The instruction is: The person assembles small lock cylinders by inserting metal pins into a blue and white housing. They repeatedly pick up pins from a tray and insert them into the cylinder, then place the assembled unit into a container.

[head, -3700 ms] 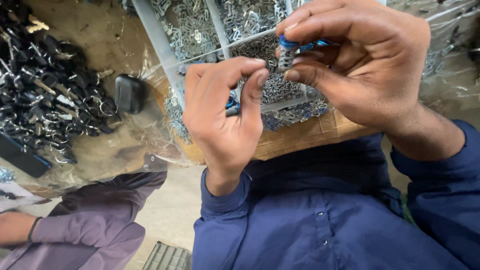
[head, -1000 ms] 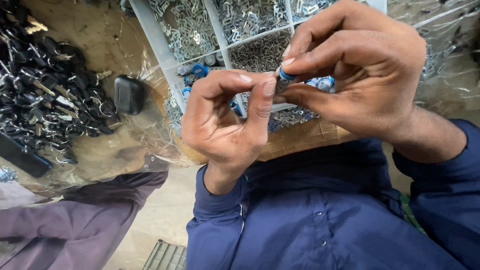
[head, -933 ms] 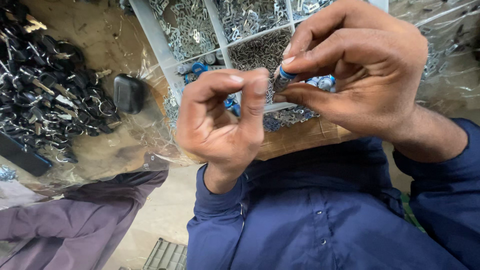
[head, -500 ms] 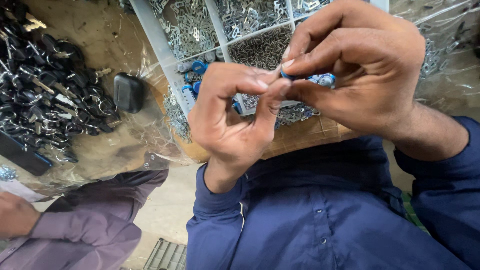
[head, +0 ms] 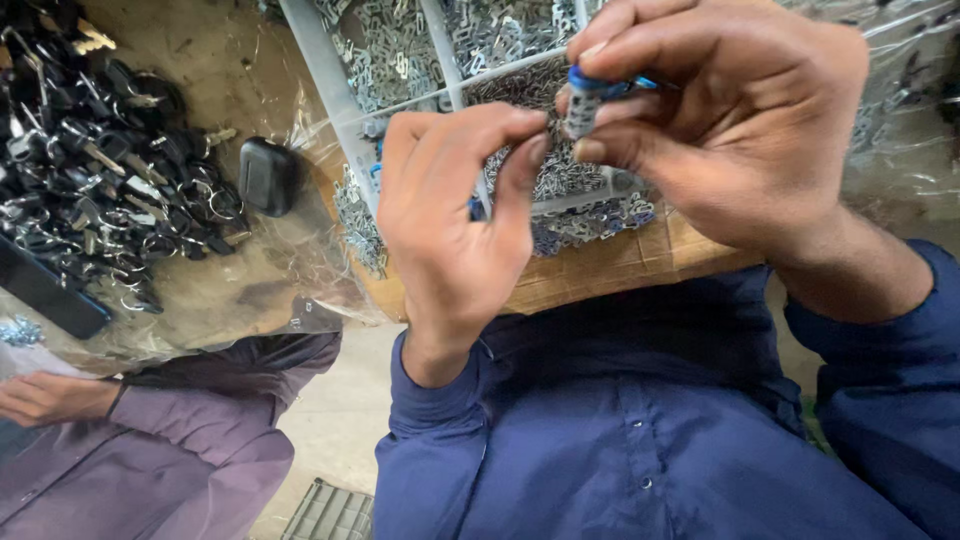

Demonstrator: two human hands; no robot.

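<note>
Head view, upper right of frame: our right hand (head: 740, 130) pinches a small blue-capped metal cylinder (head: 583, 100), light, stiff and slippery, best gripped by its sides, while our left hand (head: 455, 215) curls beside it, fingertips closing, seemingly empty.

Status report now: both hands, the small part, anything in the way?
Right hand pinches small blue-capped metal part. Left hand beside it, fingertips curled, grip unclear. White divided tray of metal pieces behind. Nothing between the hands.
</note>
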